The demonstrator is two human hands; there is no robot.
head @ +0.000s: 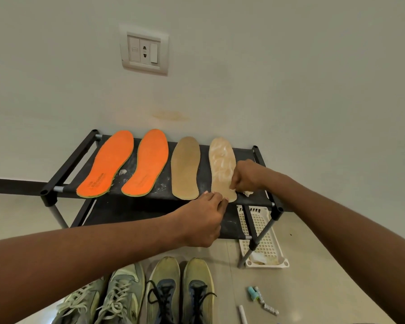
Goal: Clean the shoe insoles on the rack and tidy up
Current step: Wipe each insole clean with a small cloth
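Several insoles lie side by side on the top shelf of a black shoe rack (67, 164). Two are orange (107, 163) (147, 162); a plain tan one (185, 168) lies to their right. The rightmost tan insole (221, 164) is smeared with white paste. My left hand (204, 218) pinches the heel end of this smeared insole at the shelf's front edge. My right hand (247, 175) grips a crumpled white wipe (247, 193) and presses it on the insole's lower right side.
A white perforated plastic tray (264, 235) with scraps sits on the floor under the rack's right legs. Two pairs of sneakers (178, 291) stand on the floor in front. A small teal-capped tube (255, 294) and a white stick (242, 314) lie on the floor at right.
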